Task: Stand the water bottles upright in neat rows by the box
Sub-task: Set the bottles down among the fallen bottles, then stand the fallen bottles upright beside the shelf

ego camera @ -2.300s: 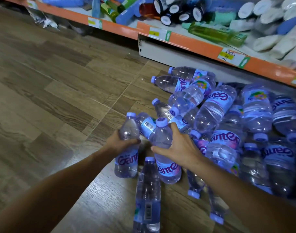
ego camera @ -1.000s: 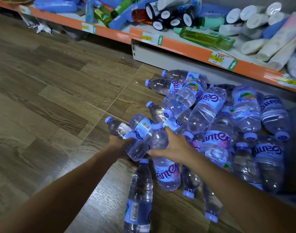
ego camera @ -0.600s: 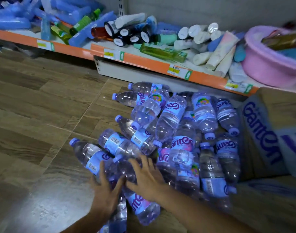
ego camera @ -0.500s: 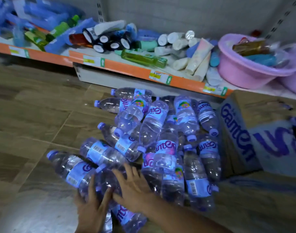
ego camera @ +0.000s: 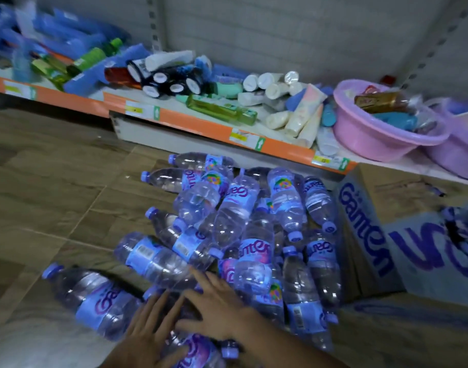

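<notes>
No water bottles (ego camera: 254, 235) upright yet, all heaped flat on floor (ego camera: 55, 195) beside Ganten box (ego camera: 365, 235); left hand (ego camera: 147, 333) and right hand (ego camera: 214, 304) splayed flat on nearest bottles, gripping none; rows entirely outstanding.

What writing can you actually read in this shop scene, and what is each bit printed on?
"Ganten": purple lettering on the side of the brown cardboard box.
"Ganten": purple script on the blue labels of the clear plastic water bottles lying on the floor.
Barcode digits on one bottle label: too blurred to read.
Yellow-and-white price tags on the orange shelf edge: too small to read.
</notes>
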`<state>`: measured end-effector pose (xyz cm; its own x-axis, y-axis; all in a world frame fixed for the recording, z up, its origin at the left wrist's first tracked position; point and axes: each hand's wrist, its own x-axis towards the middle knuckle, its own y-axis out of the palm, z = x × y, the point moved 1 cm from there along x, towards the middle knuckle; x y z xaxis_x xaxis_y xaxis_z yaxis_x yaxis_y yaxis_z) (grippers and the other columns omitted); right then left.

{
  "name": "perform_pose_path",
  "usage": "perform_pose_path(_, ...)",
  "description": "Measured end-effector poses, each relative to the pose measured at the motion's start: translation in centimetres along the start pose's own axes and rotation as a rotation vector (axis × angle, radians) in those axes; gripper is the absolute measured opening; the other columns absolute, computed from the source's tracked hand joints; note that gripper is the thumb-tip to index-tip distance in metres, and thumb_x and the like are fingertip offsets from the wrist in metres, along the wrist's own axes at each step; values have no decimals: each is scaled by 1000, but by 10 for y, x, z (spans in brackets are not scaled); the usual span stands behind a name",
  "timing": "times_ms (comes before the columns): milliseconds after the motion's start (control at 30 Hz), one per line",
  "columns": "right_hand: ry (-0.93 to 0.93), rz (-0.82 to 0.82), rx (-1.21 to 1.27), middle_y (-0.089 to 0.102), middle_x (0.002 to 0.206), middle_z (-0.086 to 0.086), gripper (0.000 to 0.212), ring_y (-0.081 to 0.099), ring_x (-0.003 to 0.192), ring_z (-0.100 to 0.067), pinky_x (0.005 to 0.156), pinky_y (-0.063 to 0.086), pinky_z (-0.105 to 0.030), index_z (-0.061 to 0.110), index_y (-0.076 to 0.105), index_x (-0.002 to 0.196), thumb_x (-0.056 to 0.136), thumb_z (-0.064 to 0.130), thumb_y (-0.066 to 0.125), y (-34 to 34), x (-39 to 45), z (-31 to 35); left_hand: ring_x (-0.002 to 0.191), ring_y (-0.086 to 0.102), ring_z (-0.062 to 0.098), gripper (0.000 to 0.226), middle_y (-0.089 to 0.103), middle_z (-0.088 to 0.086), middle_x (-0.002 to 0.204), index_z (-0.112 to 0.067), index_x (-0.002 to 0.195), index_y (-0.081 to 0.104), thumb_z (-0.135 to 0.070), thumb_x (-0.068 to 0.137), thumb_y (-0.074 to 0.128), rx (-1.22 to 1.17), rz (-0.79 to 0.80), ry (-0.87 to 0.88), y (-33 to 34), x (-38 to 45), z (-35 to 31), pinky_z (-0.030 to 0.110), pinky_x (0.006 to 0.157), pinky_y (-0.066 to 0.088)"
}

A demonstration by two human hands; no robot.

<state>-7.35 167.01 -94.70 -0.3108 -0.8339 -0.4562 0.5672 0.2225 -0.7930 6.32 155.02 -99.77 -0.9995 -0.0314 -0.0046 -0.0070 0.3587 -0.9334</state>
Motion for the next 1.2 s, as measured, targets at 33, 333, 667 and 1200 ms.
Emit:
perform_pose_path(33,-5,-7,2,-10,160,-1,64,4,145,-30,117,10,-42,28,30,142,87,56,46,1,1,-3,146,-1,9,70,18,-2,156,-28,140,28,-71,85,25,59,-9,-7,-1,-1,3,24,115,7)
perform_pose_path(333,-24,19,-54,-11,159,4,67,11,145,-25,116,15,-41,33,25,141,83,65,34,3,4,-1,135,28,22,77,55,13,134,-26,139,36,-76,80,29,219,86,122,-15,-4,20,38,112,11)
perform_pose_path(667,52,-588,580,50,119,-13,43,54,107,-23,94,40,-23,2,53,117,80,18,38,-83,1,17,124,35,9,34,41,3,130,-18,118,46,-34,89,38,-359,-318,92,-109,103,-25,12,107,20)
perform_pose_path(1200,602,-504,426,53,111,-23,36,51,89,-29,67,39,-35,1,44,118,90,20,51,-160,-71,-210,118,49,34,74,38,16,135,-10,122,50,-55,65,38,52,232,73,-65,223,-163,41,92,48)
